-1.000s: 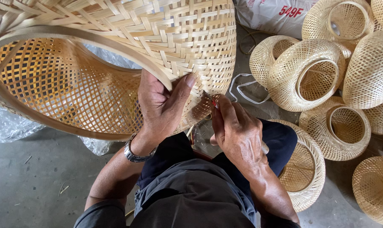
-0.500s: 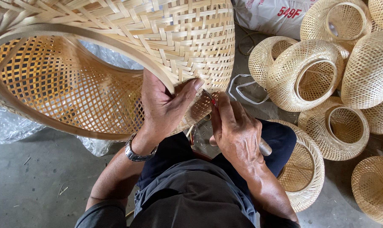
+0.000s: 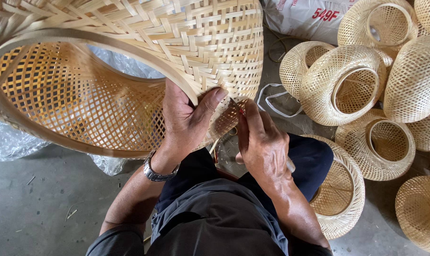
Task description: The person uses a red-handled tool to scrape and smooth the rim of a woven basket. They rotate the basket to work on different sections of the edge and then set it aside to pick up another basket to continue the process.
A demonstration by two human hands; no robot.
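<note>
bare forearms, silver wristwatch [image 3: 156,171] on left, grey shirt, dark, perhaps navy, trousers.

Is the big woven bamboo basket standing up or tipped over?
Tipped over. The big woven bamboo basket lies on its side, its round opening facing sideways, and the left hand grips its rim.

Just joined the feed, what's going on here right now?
A seated person is working on a large woven bamboo shade. Their left hand grips its rim with the thumb pressed on the weave, while the right hand pinches at the edge right beside it; whether it holds a tool is unclear. Smaller woven bamboo shades lie piled on the grey concrete floor.
</note>
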